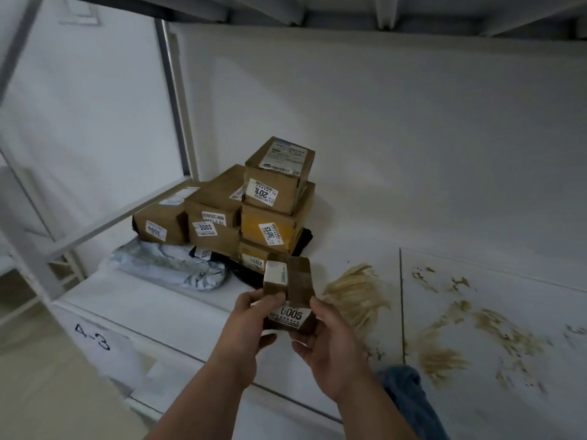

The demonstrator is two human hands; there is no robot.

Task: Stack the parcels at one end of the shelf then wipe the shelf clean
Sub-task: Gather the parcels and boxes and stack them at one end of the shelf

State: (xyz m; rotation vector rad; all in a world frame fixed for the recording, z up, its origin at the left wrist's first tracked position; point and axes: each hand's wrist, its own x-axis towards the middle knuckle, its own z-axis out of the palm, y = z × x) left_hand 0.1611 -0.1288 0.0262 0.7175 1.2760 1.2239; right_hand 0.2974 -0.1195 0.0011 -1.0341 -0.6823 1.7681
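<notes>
Just right of the parcel stack [251, 211], near the shelf [178, 300] front: small box [287, 293] pinched between left hand [246, 331] and right hand [330, 347], both grips curled round it. Best set flat atop the stack, clear of the brown smears [359, 293], label outward.

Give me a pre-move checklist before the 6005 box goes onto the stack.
1. Grip: left hand and right hand both hold the 6005 box from opposite sides: ok.
2. Box clear of the shelf, held in the air: ok.
3. Landing spot: top box of the parcel stack sits skewed on the yellow 3013 box: not ok.
4. Stack base rests on soft mailer bags; stability: cannot tell.
5. Parcels gathered at the left end: ok.
6. Brown smears on the shelf, unwiped: not ok.
</notes>
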